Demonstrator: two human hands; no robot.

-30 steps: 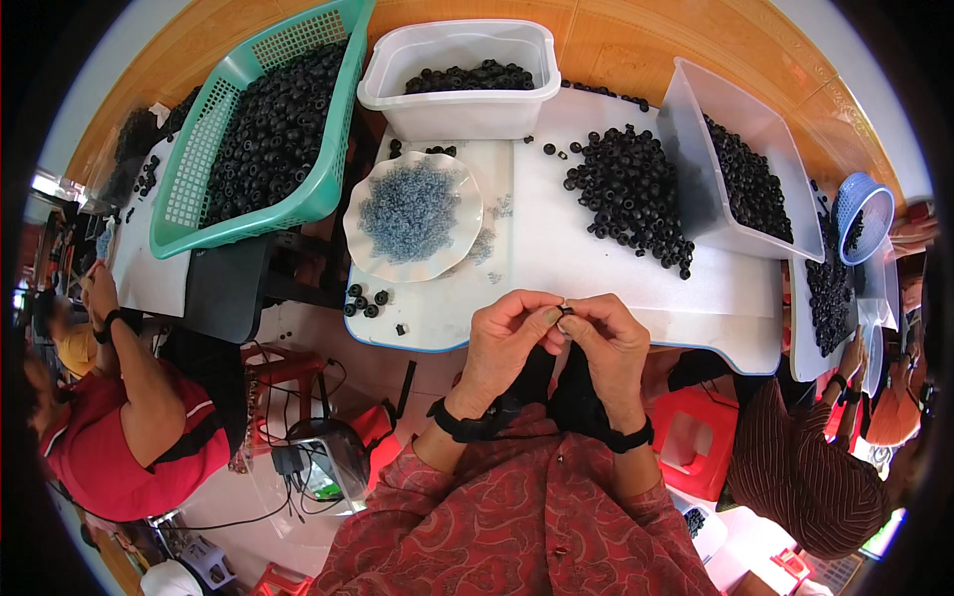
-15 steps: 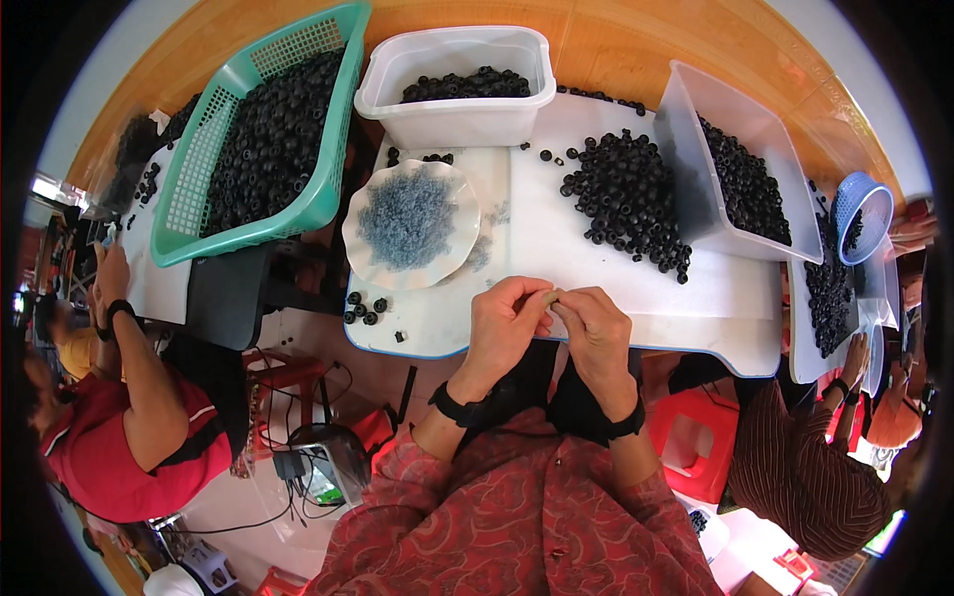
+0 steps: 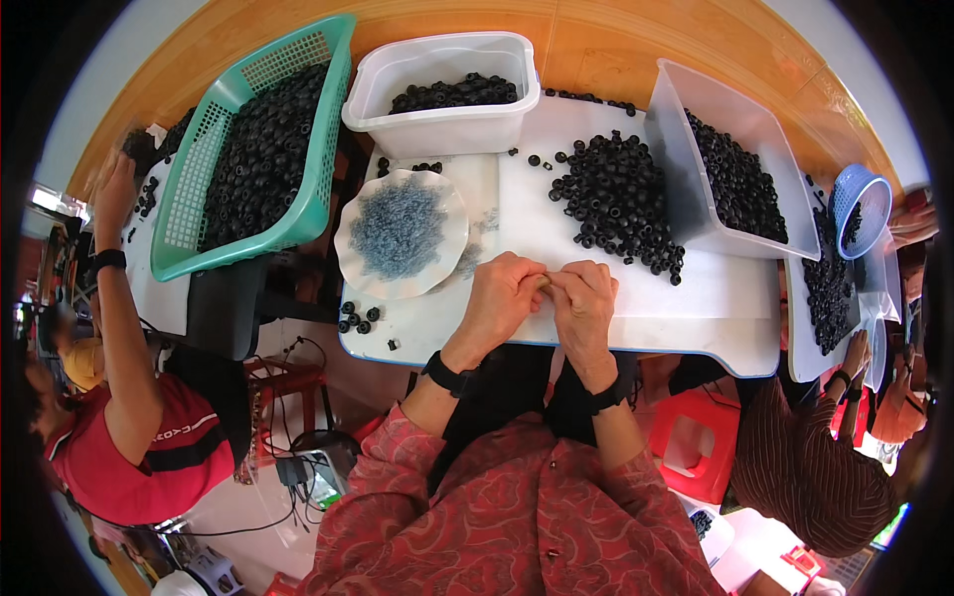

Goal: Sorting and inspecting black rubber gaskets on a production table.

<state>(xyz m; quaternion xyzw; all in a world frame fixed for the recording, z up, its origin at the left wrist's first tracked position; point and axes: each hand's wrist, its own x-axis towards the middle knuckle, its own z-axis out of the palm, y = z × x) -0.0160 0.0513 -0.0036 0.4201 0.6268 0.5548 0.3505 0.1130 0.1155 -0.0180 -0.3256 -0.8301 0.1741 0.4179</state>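
Both hands meet fingertip to fingertip, left hand (image 3: 503, 298) and right hand (image 3: 584, 301) pinching something hidden, above the tabletop (image 3: 696, 298); black rings (image 3: 621, 199) lie beyond.

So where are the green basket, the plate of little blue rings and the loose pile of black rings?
Green basket (image 3: 316, 214): head view, on its near right wall.
Plate (image 3: 356, 273): head view, on its bare scalloped rim, lower left.
Black rings (image 3: 618, 199): head view, middle of the loose pile on the white table.
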